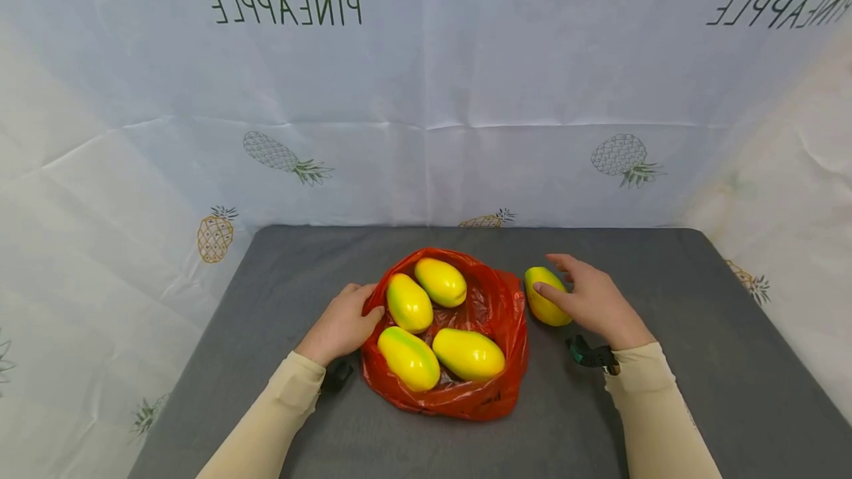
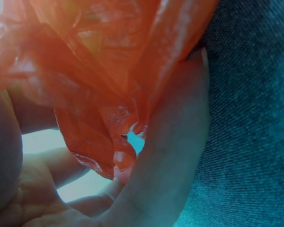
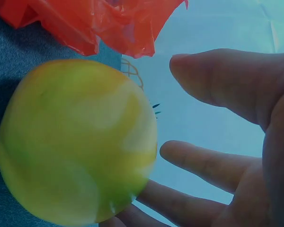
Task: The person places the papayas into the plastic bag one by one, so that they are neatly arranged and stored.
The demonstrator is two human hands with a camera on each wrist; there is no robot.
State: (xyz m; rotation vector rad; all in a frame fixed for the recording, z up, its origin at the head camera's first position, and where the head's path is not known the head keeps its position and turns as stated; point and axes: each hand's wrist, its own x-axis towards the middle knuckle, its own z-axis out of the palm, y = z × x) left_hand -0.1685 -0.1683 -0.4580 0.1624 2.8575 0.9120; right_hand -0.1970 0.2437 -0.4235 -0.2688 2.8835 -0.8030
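A red plastic bag [image 1: 512,383] lies with its mouth wide, and several yellow mangoes with green tinges, one of them a mango [image 1: 469,355] at the front right, sit inside. My left hand [image 1: 342,324] holds the bag's left rim; in the left wrist view the crumpled plastic [image 2: 99,85] runs between thumb and fingers. To the right of the bag, a lone mango [image 1: 544,311] rests on the table. Over it hovers my right hand [image 1: 594,303], thumb and fingers spread. The right wrist view shows this mango's rounded end [image 3: 75,142] close to the fingertips.
The dark grey table [image 1: 665,279] runs back to a pale cloth [image 1: 506,72] printed with pineapples, which also hangs at both sides. A dark wrist strap [image 1: 589,355] is on the right wrist.
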